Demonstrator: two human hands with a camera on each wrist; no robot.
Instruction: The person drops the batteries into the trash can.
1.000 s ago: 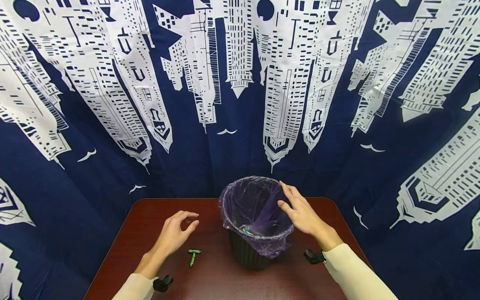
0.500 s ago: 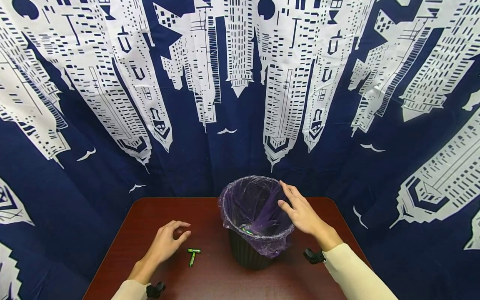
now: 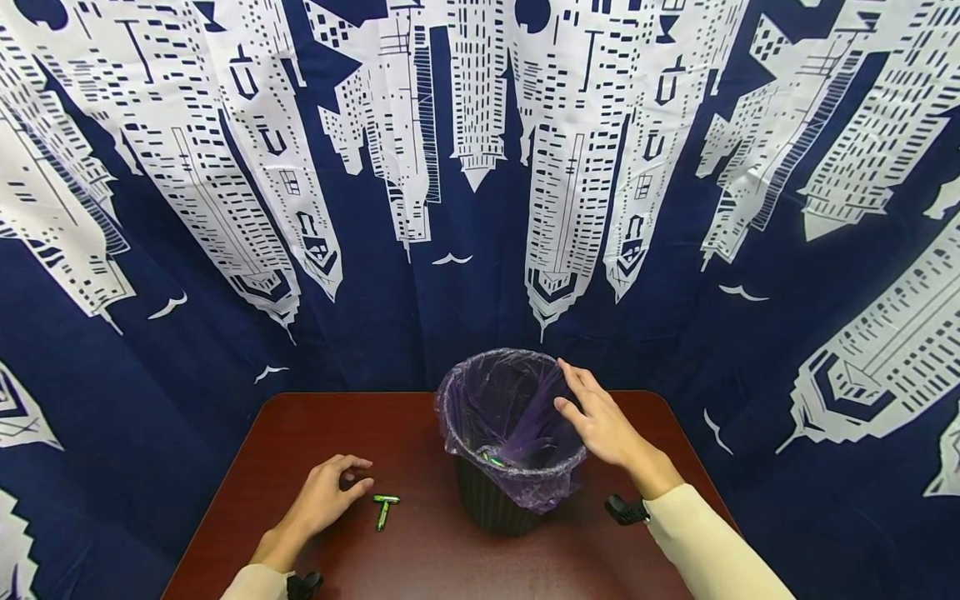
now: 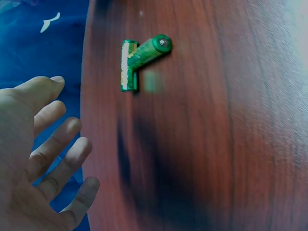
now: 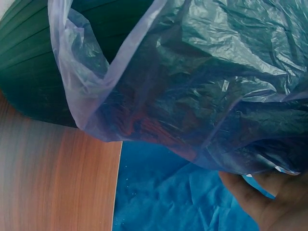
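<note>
Two green batteries (image 3: 382,514) lie against each other in a T shape on the table, in the head view just right of my left hand (image 3: 322,493). The left wrist view shows the same batteries (image 4: 126,67) apart from my spread, loosely bent fingers (image 4: 72,154); nothing is held. A dark ribbed trash bin (image 3: 495,504) stands right of the centre, lined with a purple plastic bag (image 3: 468,400) folded over its rim. Something small and green (image 3: 492,460) lies inside it. My right hand (image 3: 603,425) rests at the bin's right rim with fingers extended; fingertip contact is partly hidden.
The reddish-brown wooden table (image 3: 322,425) has rounded far corners. Behind it hangs a dark blue curtain (image 3: 375,333) with white buildings printed upside down. Each wrist wears a black strapped camera (image 3: 626,510).
My left hand has drawn back toward the near left, lower and closer to the table, now beside the batteries. The right hand and the bin stay in place.
</note>
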